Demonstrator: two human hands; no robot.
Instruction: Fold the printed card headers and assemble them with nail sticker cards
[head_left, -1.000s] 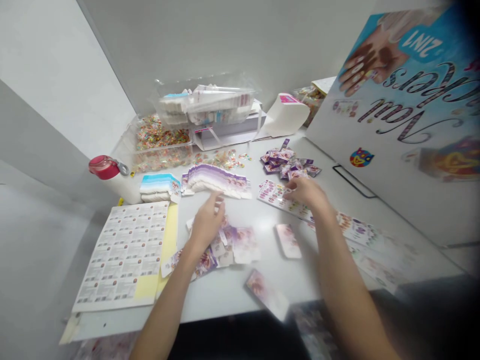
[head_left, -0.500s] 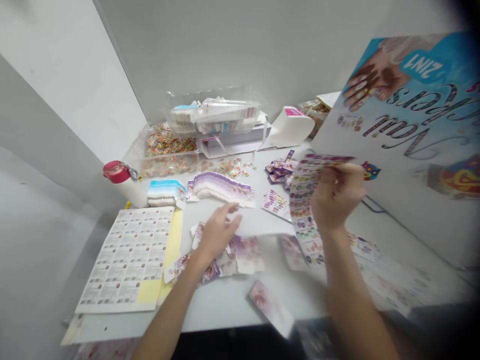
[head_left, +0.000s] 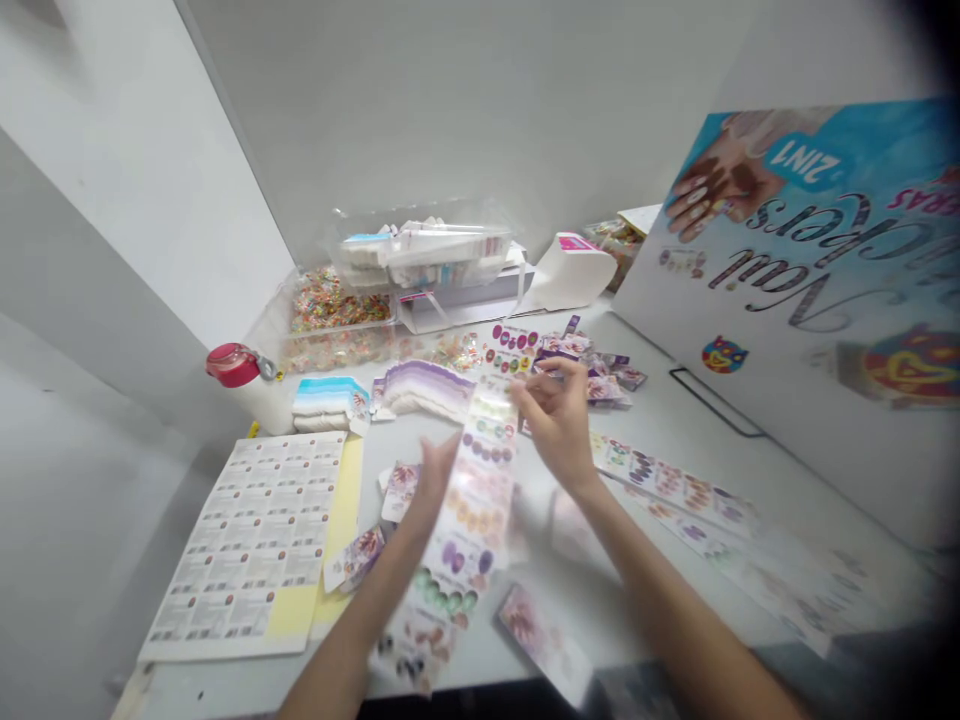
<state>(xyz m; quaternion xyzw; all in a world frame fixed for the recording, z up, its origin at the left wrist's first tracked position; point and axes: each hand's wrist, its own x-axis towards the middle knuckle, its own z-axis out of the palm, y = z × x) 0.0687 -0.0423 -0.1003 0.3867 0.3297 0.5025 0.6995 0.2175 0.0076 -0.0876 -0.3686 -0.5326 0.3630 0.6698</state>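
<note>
My right hand pinches the upper part of a long strip of nail sticker cards, which hangs down across the middle of the table. Beside the strip's left edge is my left hand, blurred and partly covered by it; what its fingers do is hidden. Small purple-white cards lie by my left wrist. A fanned row of purple-white cards sits behind my hands. Purple packets are piled beyond my right hand. More sticker strips lie to the right.
A label sheet and a red-capped bottle are at the left. Behind stand clear bins of colourful pieces. A large printed box rises at the right. One loose card lies near the front edge.
My right hand has swung left with the strip, from beside the large box to the middle. The strip now lies in front of my left hand, which has shifted slightly down.
</note>
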